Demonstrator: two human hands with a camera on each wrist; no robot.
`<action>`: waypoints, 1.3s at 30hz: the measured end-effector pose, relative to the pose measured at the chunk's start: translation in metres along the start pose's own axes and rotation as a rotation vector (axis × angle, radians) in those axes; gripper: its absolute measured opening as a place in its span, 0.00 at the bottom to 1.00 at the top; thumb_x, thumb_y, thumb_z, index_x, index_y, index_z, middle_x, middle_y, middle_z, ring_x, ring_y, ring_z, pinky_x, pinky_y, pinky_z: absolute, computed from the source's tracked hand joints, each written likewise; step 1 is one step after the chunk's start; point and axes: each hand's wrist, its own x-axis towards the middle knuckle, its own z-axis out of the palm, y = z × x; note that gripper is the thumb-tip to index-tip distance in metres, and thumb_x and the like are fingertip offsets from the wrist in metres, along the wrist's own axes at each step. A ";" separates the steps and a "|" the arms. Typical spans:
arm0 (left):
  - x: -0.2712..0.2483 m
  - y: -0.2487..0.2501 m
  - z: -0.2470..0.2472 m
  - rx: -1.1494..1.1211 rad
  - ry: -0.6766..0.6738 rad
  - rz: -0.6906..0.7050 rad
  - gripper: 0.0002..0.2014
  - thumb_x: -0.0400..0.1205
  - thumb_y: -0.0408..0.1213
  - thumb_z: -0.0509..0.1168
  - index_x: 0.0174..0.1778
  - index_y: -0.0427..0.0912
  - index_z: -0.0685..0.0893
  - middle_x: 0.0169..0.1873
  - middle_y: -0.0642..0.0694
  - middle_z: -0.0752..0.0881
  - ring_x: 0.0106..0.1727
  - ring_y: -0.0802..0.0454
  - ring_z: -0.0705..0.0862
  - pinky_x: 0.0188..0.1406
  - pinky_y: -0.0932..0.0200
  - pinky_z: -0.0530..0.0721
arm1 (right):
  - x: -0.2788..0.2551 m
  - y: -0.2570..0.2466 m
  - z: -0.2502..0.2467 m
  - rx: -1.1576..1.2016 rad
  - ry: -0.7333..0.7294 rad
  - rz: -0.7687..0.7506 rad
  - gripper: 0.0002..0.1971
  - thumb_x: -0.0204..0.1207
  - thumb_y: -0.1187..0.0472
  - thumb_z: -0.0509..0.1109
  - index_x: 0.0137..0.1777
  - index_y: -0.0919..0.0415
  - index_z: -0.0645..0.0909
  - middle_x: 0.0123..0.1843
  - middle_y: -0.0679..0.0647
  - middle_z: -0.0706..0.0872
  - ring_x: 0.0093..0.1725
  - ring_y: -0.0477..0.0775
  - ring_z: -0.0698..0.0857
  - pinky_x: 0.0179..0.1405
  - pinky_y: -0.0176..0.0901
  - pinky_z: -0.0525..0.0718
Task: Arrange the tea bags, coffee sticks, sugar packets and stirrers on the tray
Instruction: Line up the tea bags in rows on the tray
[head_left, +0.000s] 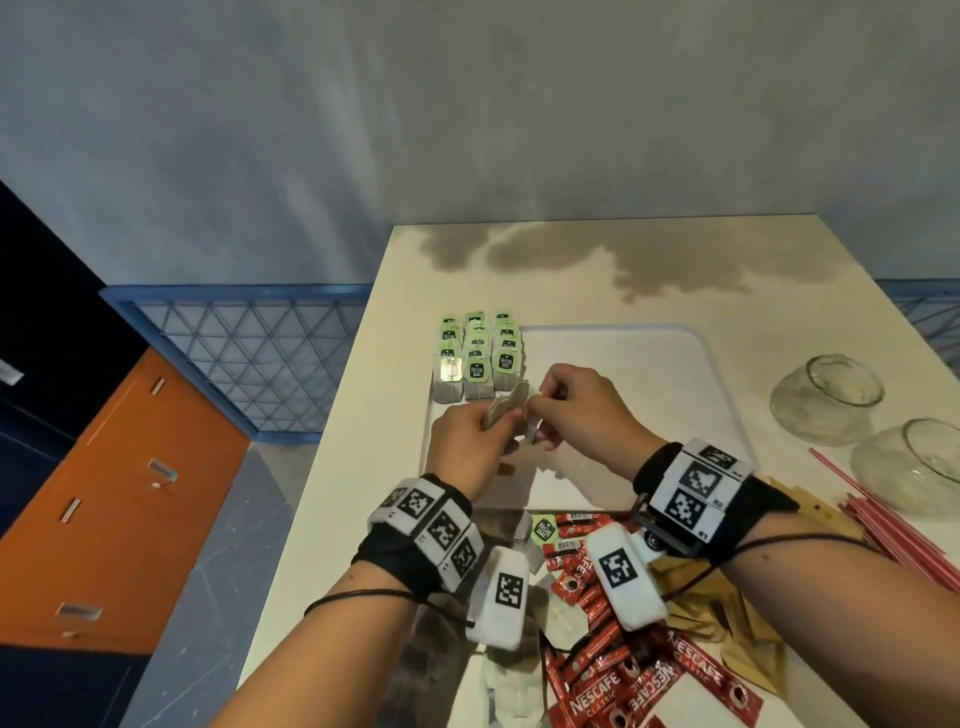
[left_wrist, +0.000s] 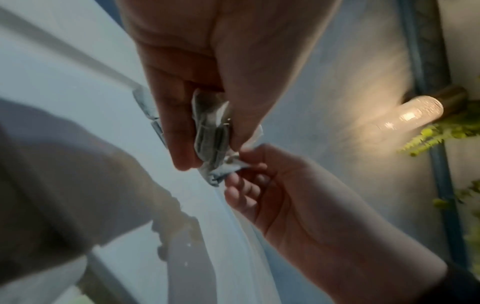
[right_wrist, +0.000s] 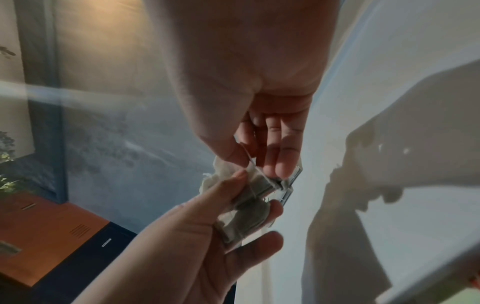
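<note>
Here the left hand (head_left: 464, 451) pinches a tea bag (head_left: 506, 407) between thumb and curled fingers, the bag standing up out of the fingertips over the near left part of the white tray (head_left: 701, 374). The right hand (head_left: 582, 402) meets it from the other side, thumb and forefinger nipped on the bag's paper end, the other fingers loosely bent below. In the right wrist view a thin string runs across the bag (right_wrist: 246, 209), which lies between the two sets of fingers. The left wrist view shows the bag (left_wrist: 213, 131) squeezed against the left thumb, its crumpled white end caught in the right fingertips.

Just beyond the hands, rows of green-tagged tea bags (head_left: 477, 358) lie in three columns at the tray's far left corner. Nearer the person, under the wrists, red coffee sticks (head_left: 644, 686) lie in a loose heap on the table (head_left: 571, 260), with brown sugar packets (head_left: 737, 639) beside them and red stirrers (head_left: 893, 535) to the right. Two glass bowls (head_left: 826, 397) lie tipped to the right of the tray.
</note>
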 end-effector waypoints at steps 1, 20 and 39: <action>0.000 0.000 0.002 0.037 0.000 0.032 0.11 0.83 0.39 0.68 0.34 0.45 0.88 0.33 0.40 0.89 0.40 0.44 0.90 0.34 0.47 0.92 | 0.001 0.001 0.001 0.040 -0.007 0.002 0.07 0.77 0.67 0.70 0.41 0.69 0.78 0.34 0.69 0.88 0.29 0.60 0.88 0.38 0.56 0.90; 0.032 -0.010 -0.039 -0.168 0.058 -0.216 0.08 0.84 0.36 0.66 0.44 0.36 0.86 0.41 0.37 0.89 0.35 0.49 0.87 0.26 0.57 0.88 | 0.041 0.030 0.005 0.048 -0.103 0.111 0.05 0.77 0.67 0.75 0.41 0.67 0.86 0.30 0.61 0.86 0.28 0.57 0.85 0.37 0.52 0.90; 0.046 -0.015 -0.065 -0.283 0.167 -0.182 0.04 0.82 0.33 0.70 0.46 0.36 0.87 0.41 0.37 0.90 0.37 0.48 0.88 0.28 0.60 0.88 | 0.089 0.019 0.023 0.101 0.154 0.114 0.10 0.74 0.67 0.77 0.49 0.71 0.81 0.33 0.62 0.85 0.22 0.49 0.80 0.24 0.40 0.83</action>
